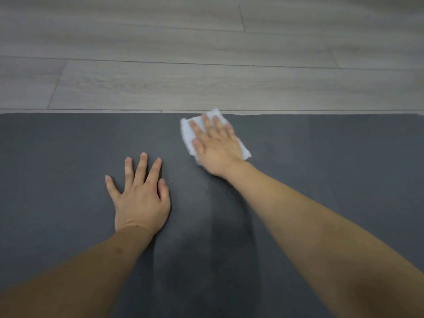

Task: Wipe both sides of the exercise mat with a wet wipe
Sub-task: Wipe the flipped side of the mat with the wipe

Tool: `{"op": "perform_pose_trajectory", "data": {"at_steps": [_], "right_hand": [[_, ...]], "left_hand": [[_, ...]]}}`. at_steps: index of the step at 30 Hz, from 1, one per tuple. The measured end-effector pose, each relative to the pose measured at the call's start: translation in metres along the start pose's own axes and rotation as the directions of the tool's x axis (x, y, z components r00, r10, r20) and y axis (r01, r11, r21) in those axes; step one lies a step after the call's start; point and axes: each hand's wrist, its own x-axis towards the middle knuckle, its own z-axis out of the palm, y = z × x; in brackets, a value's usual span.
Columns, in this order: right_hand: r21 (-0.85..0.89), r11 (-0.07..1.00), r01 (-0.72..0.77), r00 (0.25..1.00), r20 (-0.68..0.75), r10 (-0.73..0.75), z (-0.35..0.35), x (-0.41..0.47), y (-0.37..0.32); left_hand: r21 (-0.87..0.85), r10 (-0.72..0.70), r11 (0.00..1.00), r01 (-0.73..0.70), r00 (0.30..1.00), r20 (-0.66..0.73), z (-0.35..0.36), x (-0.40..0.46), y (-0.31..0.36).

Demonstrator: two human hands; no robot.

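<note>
Your right hand (215, 143) lies flat, fingers straight, pressing the wet wipe (190, 136) onto the dark mat (68, 157) spread on the floor (160, 65), while your left hand (140, 193) rests open on the mat, fingers spread. The wipe already overhangs the mat's far edge, so pushing further could drag it onto the floor and carry dirt back. You have unwiped mat open to both sides of your 2 hands.

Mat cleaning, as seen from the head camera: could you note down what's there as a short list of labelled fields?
Surface: dark grey mat lying flat on pale wood floor
Left hand: flat on the mat, fingers spread, holding nothing
Right hand: fingers straight, pressing a white wipe onto the mat
Wipe position: near the mat's far edge, one corner past it
Mark: darker streak on the mat between the arms, possibly damp
</note>
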Motion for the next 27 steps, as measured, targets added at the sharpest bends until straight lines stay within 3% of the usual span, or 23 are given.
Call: {"op": "perform_pose_trajectory", "data": {"at_steps": [4, 8, 10, 14, 17, 19, 23, 27], "right_hand": [[0.013, 0.933, -0.359, 0.932, -0.055, 0.359, -0.014, -0.044, 0.119], [0.065, 0.823, -0.564, 0.822, -0.051, 0.568, -0.014, -0.046, 0.128], [0.042, 0.839, -0.543, 0.837, -0.054, 0.544, -0.008, -0.025, 0.085], [0.033, 0.987, -0.160, 0.987, -0.031, 0.161, 0.006, 0.009, -0.039], [0.021, 0.999, 0.040, 0.999, -0.001, -0.040, 0.009, 0.003, -0.061], [-0.015, 1.000, -0.014, 0.999, -0.029, 0.014, 0.006, -0.004, -0.016], [-0.003, 0.933, -0.359, 0.931, -0.068, 0.358, -0.008, -0.035, 0.095], [0.064, 0.846, -0.530, 0.844, -0.060, 0.533, -0.009, -0.031, 0.092]], "left_hand": [[0.010, -0.011, 1.000, 0.010, 1.000, 0.017, -0.001, 0.000, 0.002], [0.021, -0.014, 1.000, 0.014, 1.000, 0.014, -0.002, 0.001, 0.004], [0.030, -0.013, 0.999, 0.013, 1.000, 0.026, -0.003, 0.000, 0.004], [0.030, 0.002, 1.000, -0.003, 0.999, 0.034, -0.002, 0.000, 0.002], [0.037, 0.017, 0.999, -0.018, 0.999, 0.036, -0.002, 0.000, 0.000], [0.034, 0.022, 0.999, -0.023, 0.999, 0.041, -0.002, 0.000, 0.000], [0.064, 0.050, 0.997, -0.053, 0.998, 0.048, -0.003, 0.000, 0.000], [0.077, 0.124, 0.989, -0.128, 0.991, 0.051, -0.002, 0.001, 0.001]]}}
